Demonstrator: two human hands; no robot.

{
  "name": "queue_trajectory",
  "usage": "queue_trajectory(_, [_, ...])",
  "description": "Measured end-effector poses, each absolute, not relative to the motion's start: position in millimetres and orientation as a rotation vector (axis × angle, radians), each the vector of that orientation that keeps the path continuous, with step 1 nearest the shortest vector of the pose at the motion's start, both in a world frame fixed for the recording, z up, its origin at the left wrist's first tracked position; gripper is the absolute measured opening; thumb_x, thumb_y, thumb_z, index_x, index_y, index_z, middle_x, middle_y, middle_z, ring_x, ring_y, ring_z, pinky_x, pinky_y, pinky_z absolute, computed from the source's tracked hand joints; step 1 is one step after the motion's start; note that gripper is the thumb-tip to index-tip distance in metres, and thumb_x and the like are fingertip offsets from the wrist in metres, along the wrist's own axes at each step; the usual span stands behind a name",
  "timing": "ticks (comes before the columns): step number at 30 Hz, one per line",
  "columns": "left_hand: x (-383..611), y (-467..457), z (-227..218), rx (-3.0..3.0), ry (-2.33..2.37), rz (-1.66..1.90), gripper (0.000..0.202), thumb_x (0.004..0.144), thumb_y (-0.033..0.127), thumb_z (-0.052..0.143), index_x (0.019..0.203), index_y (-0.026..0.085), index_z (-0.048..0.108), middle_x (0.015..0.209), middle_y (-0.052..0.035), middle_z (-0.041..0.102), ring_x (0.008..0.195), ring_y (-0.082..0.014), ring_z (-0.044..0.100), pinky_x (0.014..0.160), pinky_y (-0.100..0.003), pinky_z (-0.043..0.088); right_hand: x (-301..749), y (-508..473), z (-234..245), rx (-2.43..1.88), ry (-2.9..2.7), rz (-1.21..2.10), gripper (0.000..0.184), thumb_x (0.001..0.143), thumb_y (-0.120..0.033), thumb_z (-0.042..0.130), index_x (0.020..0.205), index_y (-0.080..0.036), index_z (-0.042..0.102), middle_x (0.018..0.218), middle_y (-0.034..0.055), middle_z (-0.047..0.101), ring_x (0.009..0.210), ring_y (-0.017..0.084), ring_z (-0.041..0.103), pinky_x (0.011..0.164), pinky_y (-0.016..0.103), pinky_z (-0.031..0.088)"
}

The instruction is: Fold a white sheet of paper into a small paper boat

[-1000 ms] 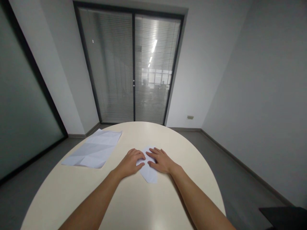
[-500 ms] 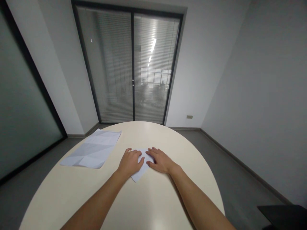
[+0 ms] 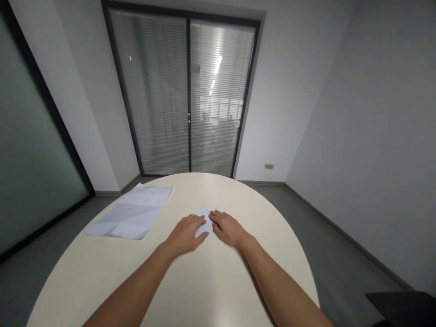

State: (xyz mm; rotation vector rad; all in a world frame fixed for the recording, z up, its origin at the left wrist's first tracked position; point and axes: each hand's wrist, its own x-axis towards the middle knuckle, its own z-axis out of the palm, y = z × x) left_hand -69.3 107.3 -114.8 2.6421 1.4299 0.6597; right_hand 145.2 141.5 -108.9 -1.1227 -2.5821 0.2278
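A small folded sheet of white paper (image 3: 203,230) lies on the table between my two hands, partly covered by them. My left hand (image 3: 187,232) rests along its left side, fingers stretched over the paper and thumb held apart near the lower edge. On the other side, my right hand (image 3: 229,228) lies palm down with its fingertips on the paper's right edge. The thumb of that hand is tucked close to the fingers. How the layers are folded beneath the fingers is hidden.
A larger creased white sheet (image 3: 131,213) lies at the left of the round cream table (image 3: 204,286). Beyond the table stand glass doors with blinds (image 3: 156,100). A black object (image 3: 405,306) shows at the lower right, off the table.
The paper's lower corner, which pointed toward me, no longer shows. My left hand has turned and shifted slightly toward me, its thumb now lower. My right hand has barely moved.
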Motion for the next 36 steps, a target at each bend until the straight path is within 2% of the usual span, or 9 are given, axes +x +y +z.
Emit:
queue_trajectory(3, [-72, 109, -119, 2.689, 1.355, 0.61, 0.045, 0.092, 0.042, 0.057, 0.131, 0.02, 0.06, 0.141, -0.009, 0.058, 0.128, -0.0269, 0.053, 0.109, -0.042, 0.04, 145, 142, -113, -1.122, -2.591, 0.303, 0.051, 0.096, -0.024, 0.04, 0.145, -0.015, 0.048, 0.152, 0.0143, 0.044, 0.142, 0.027, 0.039, 0.116, 0.049, 0.031])
queue_trajectory(8, [-73, 110, -121, 2.692, 1.319, 0.589, 0.049, 0.092, 0.043, 0.057, 0.135, 0.02, 0.058, 0.146, -0.0095, 0.054, 0.133, -0.0263, 0.049, 0.113, -0.044, 0.038, 150, 143, -111, -1.088, -2.606, 0.397, 0.054, 0.096, -0.03, 0.042, 0.148, -0.015, 0.044, 0.155, 0.0148, 0.04, 0.145, 0.028, 0.034, 0.118, 0.05, 0.028])
queue_trajectory(14, [-77, 109, -124, 2.702, 1.319, 0.558, 0.048, 0.097, 0.043, 0.051, 0.137, 0.019, 0.056, 0.147, -0.0115, 0.052, 0.137, -0.0245, 0.046, 0.116, -0.043, 0.034, 156, 145, -105, -1.028, -2.626, 0.44, 0.061, 0.09, -0.045, 0.057, 0.142, -0.014, 0.053, 0.148, 0.0143, 0.049, 0.141, 0.028, 0.04, 0.118, 0.044, 0.031])
queue_trajectory(19, [-77, 107, -123, 2.735, 1.339, 0.58, 0.046, 0.097, 0.041, 0.05, 0.137, 0.02, 0.056, 0.148, -0.0116, 0.051, 0.137, -0.0262, 0.046, 0.115, -0.045, 0.034, 157, 145, -101, -0.978, -2.644, 0.326, 0.056, 0.083, -0.05, 0.066, 0.127, -0.014, 0.066, 0.14, 0.0159, 0.058, 0.131, 0.031, 0.051, 0.112, 0.043, 0.037])
queue_trajectory(27, [-76, 106, -119, 2.735, 1.322, 0.681, 0.035, 0.094, 0.035, 0.055, 0.125, 0.021, 0.065, 0.13, -0.009, 0.064, 0.121, -0.0254, 0.055, 0.106, -0.042, 0.043, 159, 144, -100, -0.989, -2.58, 0.363, 0.046, 0.084, -0.054, 0.067, 0.116, -0.022, 0.074, 0.125, 0.0112, 0.069, 0.115, 0.027, 0.061, 0.1, 0.037, 0.046])
queue_trajectory(31, [-75, 107, -118, 2.699, 1.325, 0.721, 0.034, 0.093, 0.035, 0.056, 0.122, 0.022, 0.068, 0.128, -0.007, 0.067, 0.118, -0.0248, 0.057, 0.106, -0.041, 0.045, 163, 147, -99, -1.004, -2.545, 0.42, 0.045, 0.083, -0.058, 0.067, 0.11, -0.023, 0.076, 0.12, 0.0105, 0.071, 0.11, 0.026, 0.064, 0.095, 0.035, 0.048])
queue_trajectory(36, [-72, 109, -116, 2.606, 1.39, 0.727, 0.029, 0.092, 0.033, 0.057, 0.114, 0.022, 0.072, 0.125, -0.006, 0.07, 0.117, -0.0229, 0.062, 0.104, -0.037, 0.046, 167, 149, -96, -1.031, -2.529, 0.43, 0.038, 0.084, -0.052, 0.068, 0.106, -0.023, 0.077, 0.117, 0.0092, 0.073, 0.107, 0.026, 0.065, 0.093, 0.034, 0.048])
